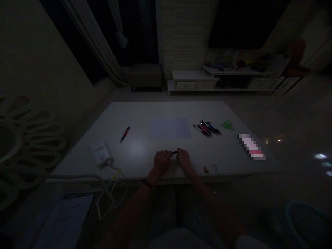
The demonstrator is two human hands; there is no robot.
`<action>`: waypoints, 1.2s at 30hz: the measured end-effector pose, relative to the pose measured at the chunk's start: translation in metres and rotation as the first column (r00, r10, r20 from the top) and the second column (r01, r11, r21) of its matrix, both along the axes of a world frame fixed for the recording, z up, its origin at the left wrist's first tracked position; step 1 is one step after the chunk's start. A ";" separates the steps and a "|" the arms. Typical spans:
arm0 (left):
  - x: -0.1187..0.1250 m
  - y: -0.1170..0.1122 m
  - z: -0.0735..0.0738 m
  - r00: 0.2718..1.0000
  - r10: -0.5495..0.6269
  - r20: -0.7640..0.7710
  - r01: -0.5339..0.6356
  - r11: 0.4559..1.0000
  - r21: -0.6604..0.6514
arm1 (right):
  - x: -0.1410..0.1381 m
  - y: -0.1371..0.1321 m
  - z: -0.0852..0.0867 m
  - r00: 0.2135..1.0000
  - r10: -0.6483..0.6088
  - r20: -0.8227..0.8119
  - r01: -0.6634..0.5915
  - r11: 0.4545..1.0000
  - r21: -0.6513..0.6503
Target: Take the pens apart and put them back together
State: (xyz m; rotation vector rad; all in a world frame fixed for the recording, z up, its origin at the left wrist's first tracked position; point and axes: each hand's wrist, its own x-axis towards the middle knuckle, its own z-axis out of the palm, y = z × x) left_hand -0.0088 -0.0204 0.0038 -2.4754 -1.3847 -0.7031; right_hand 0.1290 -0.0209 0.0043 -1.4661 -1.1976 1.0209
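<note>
The room is dim. Both my hands rest on the near edge of a white table (140, 114), fingers curled. My left hand (162, 162) and my right hand (183, 159) each pinch one end of a dark pen (174, 152) held level between them. A sheet of white paper (169, 129) lies just beyond the hands. To its right lies a bunch of several pens (207, 128), and next to them a small green object (227, 124). A single red and black pen (125, 134) lies to the left.
A white device (101, 154) with a lit dot and trailing cables sits at the left front of the table. Small bits (209, 169) lie right of my hands. A flat pink-and-white item (251, 146) lies at the right. A low white cabinet (220, 81) stands behind.
</note>
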 end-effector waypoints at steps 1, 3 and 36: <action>-0.001 0.001 -0.001 1.000 0.002 0.019 -0.002 1.000 -0.011 | 0.001 0.001 0.003 1.000 0.013 -0.016 -0.013 1.000 -0.001; -0.002 0.003 -0.002 0.998 0.015 0.056 -0.014 1.000 -0.018 | 0.005 0.004 0.008 0.994 0.079 -0.070 -0.078 0.997 0.014; 0.001 0.003 0.008 0.998 0.063 0.024 -0.062 0.997 -0.041 | 0.042 0.012 0.023 0.953 0.303 -0.023 -0.303 0.952 -0.031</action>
